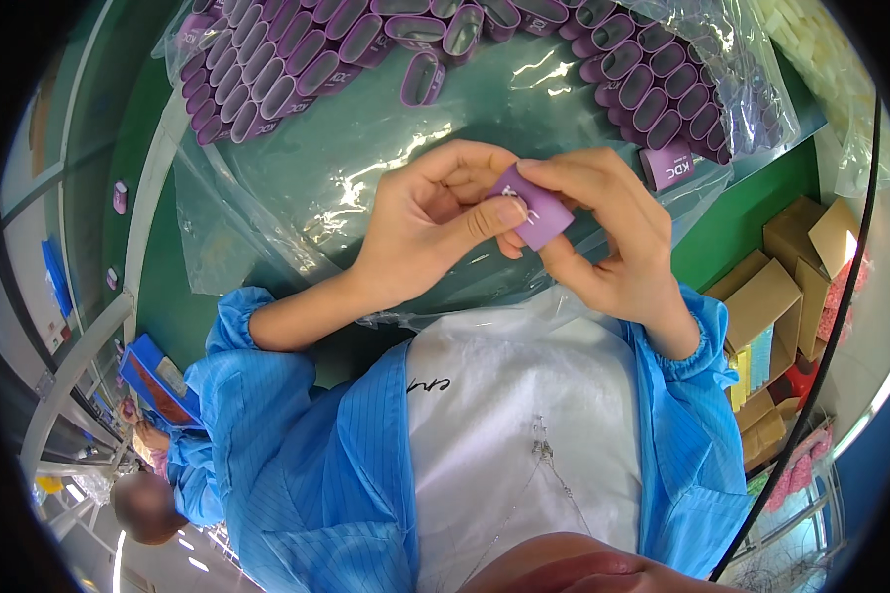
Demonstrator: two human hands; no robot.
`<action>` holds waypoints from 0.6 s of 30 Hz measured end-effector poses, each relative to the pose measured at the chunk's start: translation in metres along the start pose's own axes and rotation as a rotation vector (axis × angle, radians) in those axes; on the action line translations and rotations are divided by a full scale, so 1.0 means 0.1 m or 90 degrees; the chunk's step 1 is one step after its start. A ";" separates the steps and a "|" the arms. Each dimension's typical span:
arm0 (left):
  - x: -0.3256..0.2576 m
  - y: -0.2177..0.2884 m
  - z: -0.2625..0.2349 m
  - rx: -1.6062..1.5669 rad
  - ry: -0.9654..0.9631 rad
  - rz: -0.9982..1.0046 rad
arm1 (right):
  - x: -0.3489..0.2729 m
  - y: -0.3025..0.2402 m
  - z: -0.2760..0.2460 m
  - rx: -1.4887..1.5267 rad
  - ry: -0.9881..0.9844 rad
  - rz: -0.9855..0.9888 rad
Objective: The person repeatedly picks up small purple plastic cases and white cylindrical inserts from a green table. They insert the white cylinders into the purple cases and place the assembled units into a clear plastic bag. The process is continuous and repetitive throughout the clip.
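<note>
We hold one purple tube [552, 219] | our left hand [420, 225] pinching it | our right hand [623, 222] gripping it too | oval tubes [318, 74] massed beyond both hands

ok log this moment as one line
left hand: holding purple shell | right hand: holding same shell | beyond: more purple shells, clear plastic

Beyond the table's [175, 321] right edge, open cartons [764, 301], with yellow and blue packs [759, 358] among them; pink material [846, 296] beside; a black cable [875, 148] past that edge; off the near left corner, a blue bin [144, 354] and a co-worker [196, 484]; pale pieces [811, 49] near the far right corner.
</note>
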State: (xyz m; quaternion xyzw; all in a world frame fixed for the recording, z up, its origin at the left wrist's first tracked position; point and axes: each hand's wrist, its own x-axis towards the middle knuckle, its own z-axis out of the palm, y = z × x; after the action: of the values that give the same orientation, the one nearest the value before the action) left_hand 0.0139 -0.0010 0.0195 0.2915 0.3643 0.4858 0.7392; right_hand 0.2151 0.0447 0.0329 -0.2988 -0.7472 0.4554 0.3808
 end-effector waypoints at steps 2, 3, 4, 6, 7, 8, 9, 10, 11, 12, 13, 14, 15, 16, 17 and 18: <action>0.00 -0.01 0.04 0.033 0.007 0.049 | -0.06 0.04 0.07 0.088 0.035 0.058; -0.01 -0.01 0.06 0.050 0.011 0.075 | -0.06 0.05 0.07 0.080 0.043 0.048; -0.02 -0.01 0.07 0.085 0.014 0.085 | -0.07 0.06 0.08 0.074 0.050 0.037; -0.05 0.00 0.08 0.155 0.022 0.106 | -0.07 0.06 0.06 0.029 0.047 -0.001; -0.06 0.02 0.08 0.233 0.006 0.154 | -0.07 0.05 0.02 -0.013 0.037 -0.028; -0.06 0.04 0.07 0.310 -0.010 0.201 | -0.08 0.04 0.00 -0.054 0.026 -0.056; -0.07 0.07 0.06 0.388 -0.026 0.247 | -0.11 0.05 -0.01 -0.047 0.032 -0.085; -0.08 0.11 0.09 0.438 -0.033 0.281 | -0.15 0.08 -0.02 -0.041 0.036 -0.116; -0.07 0.12 0.11 0.450 -0.045 0.317 | -0.19 0.10 -0.02 -0.034 0.041 -0.146; -0.06 0.12 0.12 0.462 -0.057 0.353 | -0.21 0.11 0.01 -0.005 0.054 -0.154; -0.06 0.12 0.13 0.475 -0.066 0.388 | -0.23 0.12 0.01 -0.010 0.055 -0.156; -0.05 0.11 0.13 0.454 -0.059 0.385 | -0.25 0.13 0.00 -0.015 0.057 -0.159; -0.06 0.08 0.11 0.456 -0.065 0.398 | -0.28 0.13 0.00 -0.021 0.058 -0.161; -0.06 0.05 0.08 0.458 -0.073 0.413 | -0.32 0.12 0.04 0.041 0.094 -0.136; -0.08 0.04 0.05 0.458 -0.083 0.429 | -0.39 0.10 0.12 0.100 0.130 -0.110; -0.09 0.05 0.04 0.458 -0.077 0.435 | -0.45 0.09 0.18 0.158 0.167 -0.082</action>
State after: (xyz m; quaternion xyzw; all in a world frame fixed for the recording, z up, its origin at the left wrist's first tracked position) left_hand 0.0124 -0.0077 0.0279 0.6586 0.3487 0.5258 0.4101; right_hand 0.2246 0.0049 0.0060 -0.2576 -0.6472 0.4757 0.5372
